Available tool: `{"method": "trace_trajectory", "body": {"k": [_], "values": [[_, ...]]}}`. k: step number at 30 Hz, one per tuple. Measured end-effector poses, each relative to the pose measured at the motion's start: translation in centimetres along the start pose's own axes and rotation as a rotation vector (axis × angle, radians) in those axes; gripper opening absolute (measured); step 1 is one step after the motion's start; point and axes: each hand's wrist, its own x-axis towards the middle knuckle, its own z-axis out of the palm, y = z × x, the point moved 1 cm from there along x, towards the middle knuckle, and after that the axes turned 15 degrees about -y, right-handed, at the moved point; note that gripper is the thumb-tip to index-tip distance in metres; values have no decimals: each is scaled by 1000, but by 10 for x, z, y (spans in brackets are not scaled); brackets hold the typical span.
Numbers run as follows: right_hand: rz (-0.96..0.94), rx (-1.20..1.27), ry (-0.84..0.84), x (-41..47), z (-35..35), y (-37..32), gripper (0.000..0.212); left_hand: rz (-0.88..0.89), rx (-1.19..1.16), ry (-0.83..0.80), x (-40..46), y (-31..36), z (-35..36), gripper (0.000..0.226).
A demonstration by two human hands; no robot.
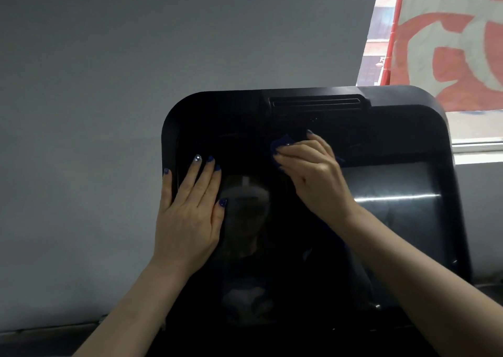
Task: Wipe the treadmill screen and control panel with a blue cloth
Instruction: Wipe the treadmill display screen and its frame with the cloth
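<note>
The treadmill's black glossy screen (394, 220) fills the middle of the view, set in a rounded black console frame (174, 117). My left hand (190, 209) lies flat with straight fingers on the screen's left edge. My right hand (315, 171) presses a small blue cloth (283, 142) against the upper middle of the screen, just below a ribbed vent slot (315, 103). Most of the cloth is hidden under my fingers, which curl over it.
A grey wall (136, 43) stands behind the console. At the upper right a window (378, 30) shows buildings outside, partly covered by a red and white banner (449, 35). A white sill (476, 144) runs at the right.
</note>
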Motion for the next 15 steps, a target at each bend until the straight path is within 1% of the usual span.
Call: {"method": "trace_trajectory", "body": {"k": [5,8,11,15], "values": [[-56,-21,-113,-10,-13,13,13,105,37,-2,7,10,-5,52],[-3,-44,-76,-19,-22,23,16,115,47,-26,9,12,-2,52],[28,-17,-27,-12,-17,21,14,110,46,-36,8,12,1,52],[-8,18,-59,-6,-3,10,12,102,28,-36,8,11,1,52]]}}
